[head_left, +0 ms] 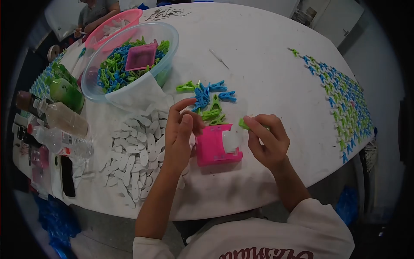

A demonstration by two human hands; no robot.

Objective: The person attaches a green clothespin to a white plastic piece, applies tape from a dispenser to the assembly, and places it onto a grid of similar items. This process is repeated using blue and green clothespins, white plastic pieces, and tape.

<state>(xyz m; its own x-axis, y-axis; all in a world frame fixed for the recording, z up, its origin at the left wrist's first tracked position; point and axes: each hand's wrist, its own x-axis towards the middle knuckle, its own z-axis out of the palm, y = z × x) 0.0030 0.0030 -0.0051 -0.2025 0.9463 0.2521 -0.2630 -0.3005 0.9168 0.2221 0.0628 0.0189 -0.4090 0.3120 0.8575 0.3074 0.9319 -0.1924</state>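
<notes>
My left hand [181, 131] hovers over the left edge of a pink block [210, 149], fingers curled and pinched near a small white piece; whether it holds the piece I cannot tell. My right hand [266, 140] pinches a green clip [244, 124] just right of the block. A white piece [231, 140] rests on the block's right side. A loose pile of green and blue clips [209, 100] lies just beyond the hands. White flat pieces [136, 151] are spread to the left of my left arm.
A clear bowl [166, 32] of green and blue clips with a pink block inside stands far left. Behind it is a pink basket [131, 16] near another person. Bottles [64, 118] line the left edge. Rows of joined clips [345, 103] cover the right side.
</notes>
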